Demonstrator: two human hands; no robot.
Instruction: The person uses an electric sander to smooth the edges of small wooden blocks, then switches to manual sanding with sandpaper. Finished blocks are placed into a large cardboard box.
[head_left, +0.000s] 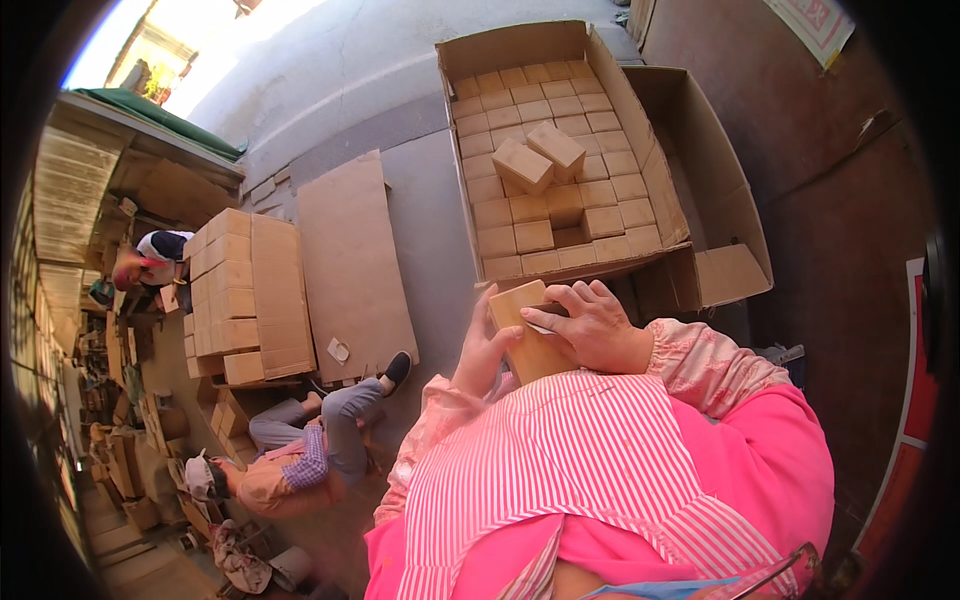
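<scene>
A pale wooden block (538, 358) is held close to my striped apron (540, 457). My left hand (480, 349) grips it along its left side, thumb on the upper face. Pressed to the block by my right hand (604, 322) is a small folded sheet (551, 308), dark on one face and pale at its edge, apparently sandpaper. Just beyond my hands stands an open cardboard carton (667, 199) packed with rows of similar wooden blocks (536, 111). Two loose blocks (523, 165) lie on top of the rows, and a gap (571, 234) shows near the closest side.
Another open carton (731, 195) adjoins the packed one on its right. To the left are stacked blocks in a carton (281, 300) and a flat cardboard sheet (352, 255). One person (292, 465) sits at lower left; another (157, 259) works farther off.
</scene>
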